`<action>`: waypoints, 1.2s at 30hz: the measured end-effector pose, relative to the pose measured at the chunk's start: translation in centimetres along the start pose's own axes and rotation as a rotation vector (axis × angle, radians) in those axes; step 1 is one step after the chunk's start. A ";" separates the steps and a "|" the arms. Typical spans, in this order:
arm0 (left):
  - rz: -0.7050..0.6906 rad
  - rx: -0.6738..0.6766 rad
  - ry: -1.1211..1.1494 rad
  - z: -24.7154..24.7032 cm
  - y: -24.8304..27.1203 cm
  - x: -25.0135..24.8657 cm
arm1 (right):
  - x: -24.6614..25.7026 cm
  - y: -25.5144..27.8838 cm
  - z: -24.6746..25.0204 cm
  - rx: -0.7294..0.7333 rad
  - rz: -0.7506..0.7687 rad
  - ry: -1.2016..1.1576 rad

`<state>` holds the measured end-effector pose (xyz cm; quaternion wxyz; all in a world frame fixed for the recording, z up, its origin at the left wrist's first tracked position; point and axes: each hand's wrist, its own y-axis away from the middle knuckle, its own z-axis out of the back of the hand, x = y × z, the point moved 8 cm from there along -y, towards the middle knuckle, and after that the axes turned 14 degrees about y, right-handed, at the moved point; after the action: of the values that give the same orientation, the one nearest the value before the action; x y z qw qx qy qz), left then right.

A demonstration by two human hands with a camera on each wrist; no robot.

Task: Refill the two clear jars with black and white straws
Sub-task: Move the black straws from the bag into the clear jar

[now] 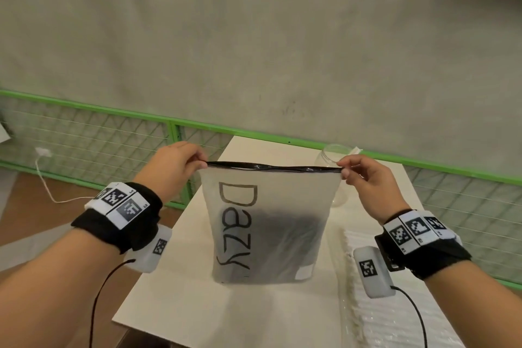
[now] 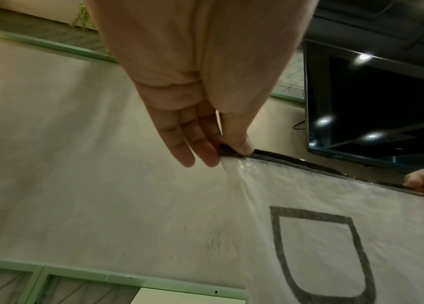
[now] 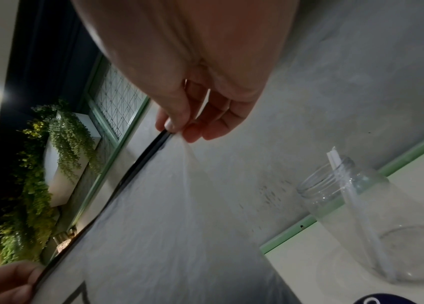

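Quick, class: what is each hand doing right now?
Left hand: pinches the left top corner of the frosted plastic bag with the black zip strip.
Right hand: pinches the bag's right top corner.

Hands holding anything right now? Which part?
Yes. Both hands hold the frosted bag by its black zip strip: left hand pinches the left top corner, right hand the right top corner.

Dim, soft indoor light; ceiling spots glare on the dark screen [image 2: 377, 107]. Wide-angle bending at edges. Wrist views are grainy, with the near palms blurred.
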<state>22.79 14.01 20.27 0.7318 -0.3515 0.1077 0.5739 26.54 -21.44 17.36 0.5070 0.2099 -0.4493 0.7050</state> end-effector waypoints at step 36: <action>-0.430 0.234 -0.455 -9.9 7.1 -5.2 | 1.9 7.3 -8.3 0.188 0.808 1.004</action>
<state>17.07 4.45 13.19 0.8767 -0.1427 -0.0699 0.4541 20.53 -13.97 11.54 0.3298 -0.2868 -0.1377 0.8889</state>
